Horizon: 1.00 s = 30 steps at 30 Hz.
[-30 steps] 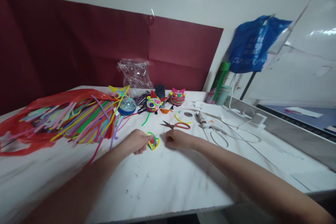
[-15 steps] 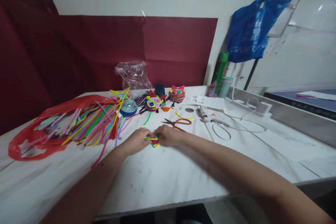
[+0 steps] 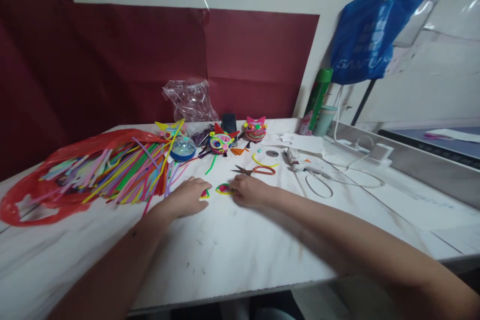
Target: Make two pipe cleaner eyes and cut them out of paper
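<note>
My left hand [image 3: 187,196] has its fingers curled round a small leaf-shaped pipe-cleaner piece [image 3: 204,193], partly covered by the fingers. My right hand [image 3: 248,191] pinches the tip of a matching leaf-shaped piece [image 3: 224,189], with a yellow and green rim and a pink-red middle. The two pieces lie low over the table, a short gap between them. Just beyond my right hand are scissors [image 3: 262,170] with orange handles, blades parted. Farther back stand colourful animal heads: a blue-and-white one with red ears [image 3: 221,143] and a pink one [image 3: 255,131].
A red plastic bag [image 3: 22,215] of many-coloured pipe cleaners [image 3: 123,175] spreads at the left. Near it sits a blue-based round container [image 3: 183,149]. A white glue gun [image 3: 291,157] and its cable lie right. A blue bag [image 3: 362,40] hangs above.
My hands have moved apart. The yellow, green and pink bundle between them now shows as two separate leaf shapes, one at each hand. The camera view has shifted slightly.
</note>
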{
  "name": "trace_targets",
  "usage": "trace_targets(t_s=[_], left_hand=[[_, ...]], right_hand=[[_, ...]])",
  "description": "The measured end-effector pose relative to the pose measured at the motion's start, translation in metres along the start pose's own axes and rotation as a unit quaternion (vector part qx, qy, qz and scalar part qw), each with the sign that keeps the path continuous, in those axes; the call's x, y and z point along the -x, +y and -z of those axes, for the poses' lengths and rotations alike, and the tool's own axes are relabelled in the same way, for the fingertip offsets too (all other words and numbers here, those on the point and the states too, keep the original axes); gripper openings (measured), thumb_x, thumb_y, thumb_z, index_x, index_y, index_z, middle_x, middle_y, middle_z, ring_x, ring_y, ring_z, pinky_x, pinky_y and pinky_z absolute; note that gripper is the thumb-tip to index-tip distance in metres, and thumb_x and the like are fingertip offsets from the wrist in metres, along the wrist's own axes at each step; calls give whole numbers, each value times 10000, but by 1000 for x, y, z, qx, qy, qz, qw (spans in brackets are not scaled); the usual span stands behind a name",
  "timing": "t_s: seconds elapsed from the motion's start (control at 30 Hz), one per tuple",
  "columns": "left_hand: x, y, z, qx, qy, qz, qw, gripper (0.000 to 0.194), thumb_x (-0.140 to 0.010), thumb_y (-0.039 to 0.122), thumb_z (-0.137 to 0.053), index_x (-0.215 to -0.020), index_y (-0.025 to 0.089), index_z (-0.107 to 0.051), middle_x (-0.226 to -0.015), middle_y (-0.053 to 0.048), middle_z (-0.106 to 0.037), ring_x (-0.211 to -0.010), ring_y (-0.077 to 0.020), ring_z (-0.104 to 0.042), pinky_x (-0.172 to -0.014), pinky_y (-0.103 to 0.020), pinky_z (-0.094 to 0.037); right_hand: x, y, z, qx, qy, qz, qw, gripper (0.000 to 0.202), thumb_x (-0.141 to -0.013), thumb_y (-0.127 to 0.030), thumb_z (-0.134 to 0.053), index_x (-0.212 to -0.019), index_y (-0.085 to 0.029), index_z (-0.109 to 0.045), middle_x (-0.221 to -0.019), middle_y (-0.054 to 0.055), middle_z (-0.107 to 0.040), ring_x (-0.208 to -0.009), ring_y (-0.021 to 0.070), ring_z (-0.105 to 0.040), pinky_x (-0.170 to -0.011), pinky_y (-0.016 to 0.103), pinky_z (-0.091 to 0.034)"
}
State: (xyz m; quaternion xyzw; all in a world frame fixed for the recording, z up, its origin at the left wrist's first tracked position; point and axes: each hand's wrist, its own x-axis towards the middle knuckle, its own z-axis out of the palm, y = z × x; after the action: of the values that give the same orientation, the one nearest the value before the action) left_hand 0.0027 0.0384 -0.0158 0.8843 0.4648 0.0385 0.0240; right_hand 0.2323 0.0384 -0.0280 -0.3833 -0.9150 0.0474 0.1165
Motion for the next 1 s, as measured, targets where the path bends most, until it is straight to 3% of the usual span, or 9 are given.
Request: trace_targets(t_s=[0.13,0.3,0.4,0.5,0.57,0.63,0.77,0.9,1.0], left_hand=[[-2,-1,-1,-11,7,17,1000,394,-793,196,-506,-1174,169,-604,-1191,-119,-633,-1142,-260,-542,-979,-351,-399],[-6,-5,-2,-32,23,44,998,303,-843,205,-467,-1097,158,-625,-1148,-135,-646,-1113,-263,-558,-939,-356,-414],[-7,-7,-2,-39,29,57,997,254,-855,215,-453,-1020,169,-640,-1090,-121,-664,-1072,-254,-578,-909,-346,-424],[-8,-8,-3,-38,32,61,997,235,-858,226,-450,-979,173,-644,-1042,-113,-670,-1029,-251,-592,-875,-340,-433],[-9,-8,-4,-36,35,60,997,234,-856,226,-454,-984,174,-644,-1052,-115,-665,-1039,-254,-585,-880,-343,-427],[-9,-8,-5,-35,36,60,997,235,-857,223,-455,-987,174,-645,-1063,-118,-659,-1055,-259,-576,-893,-349,-418],[-8,-5,-4,-37,31,65,997,212,-853,220,-464,-949,187,-650,-1046,-104,-661,-1037,-249,-578,-882,-340,-419],[-7,-3,-1,-44,29,78,996,191,-848,223,-480,-932,198,-650,-1038,-91,-662,-1012,-238,-585,-856,-326,-428],[-6,-3,0,-53,29,87,994,197,-859,228,-474,-941,193,-650,-1029,-96,-663,-1007,-238,-588,-848,-327,-432]], right_hand=[[-7,0,0,-11,2,39,999,386,-783,-138,-610,-1168,-158,-609,-1125,111,-629,-1045,218,-562,-907,309,-431],[-22,-2,2,4,19,-10,1000,245,-888,-89,-462,-1034,-73,-658,-1019,193,-666,-1040,279,-583,-927,415,-425],[7,-16,3,-3,30,-1,1000,385,-945,-141,-367,-1265,4,-525,-1282,263,-548,-1263,302,-450,-1034,442,-361],[57,-38,-1,-37,-37,109,993,665,-911,-433,-510,-1453,-91,-331,-1508,152,-329,-1414,209,-247,-1128,307,-282],[81,-45,-5,-106,-96,147,979,811,-896,-557,-468,-1500,-90,-194,-1550,178,-167,-1444,235,-128,-1174,387,-166],[91,-44,-7,-128,-147,88,977,818,-905,-586,-416,-1502,-78,-181,-1551,189,-119,-1445,258,-74,-1179,427,-124],[84,-40,-14,-85,-114,-72,987,836,-912,-609,-358,-1500,-47,-164,-1553,199,-67,-1440,301,-8,-1176,476,-81],[76,-47,-21,-124,-140,87,979,783,-906,-624,-355,-1518,-180,-150,-1575,85,-58,-1446,220,-40,-1189,332,-107],[72,-52,-15,-58,-101,-100,988,806,-927,-583,-344,-1478,-5,-229,-1539,231,-133,-1435,328,-56,-1173,480,-109]])
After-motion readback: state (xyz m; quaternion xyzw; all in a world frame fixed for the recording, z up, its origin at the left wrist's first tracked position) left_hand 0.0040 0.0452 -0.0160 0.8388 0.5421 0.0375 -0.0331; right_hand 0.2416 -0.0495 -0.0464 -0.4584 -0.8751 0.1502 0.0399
